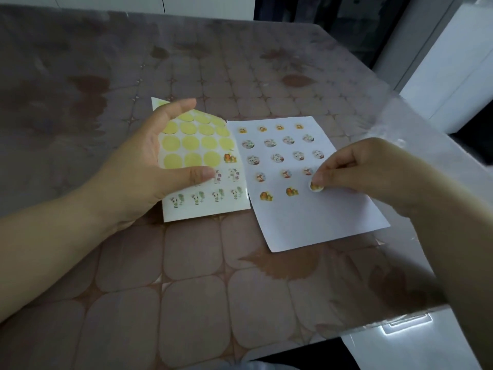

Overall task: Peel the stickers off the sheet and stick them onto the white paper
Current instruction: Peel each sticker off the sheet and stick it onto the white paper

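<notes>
The sticker sheet [205, 206] lies left of centre, its upper rows bare yellow circles, with picture stickers in the lower rows. My left hand [149, 169] rests over its left side, fingers spread, thumb pressing near the middle row. The white paper [314, 220] lies to the right, bearing several rows of stuck stickers. My right hand [360, 166] pinches a round orange sticker [316, 186] between thumb and forefinger, touching it to the paper at the end of the lowest row, beside two similar ones.
The table [213, 289] has a brown patterned cloth under clear plastic; its right edge runs diagonally past the paper. White cabinets [453, 76] stand beyond at right. A dark gap shows at the back.
</notes>
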